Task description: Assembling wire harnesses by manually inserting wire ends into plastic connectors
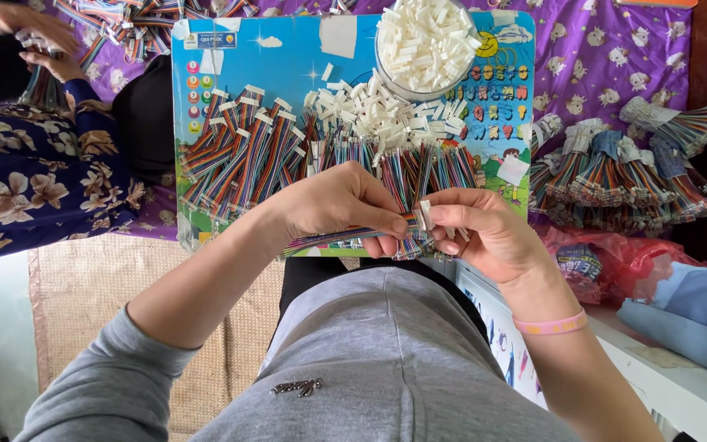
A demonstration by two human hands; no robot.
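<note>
While each hand pinches the ribbon cable (345, 237), left hand (333, 205) and right hand (480, 229) hover over wire bundles (247, 160) and loose white connectors (374, 110).

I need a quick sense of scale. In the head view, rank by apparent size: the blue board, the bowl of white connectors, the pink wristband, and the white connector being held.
1. Blue board
2. Bowl of white connectors
3. Pink wristband, though it sits nearer the camera
4. White connector at the right hand

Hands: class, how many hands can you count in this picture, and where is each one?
4. The person's left hand and right hand meet at the centre over a striped ribbon cable; a co-worker's two hands are top left. Others may be hidden.
</note>
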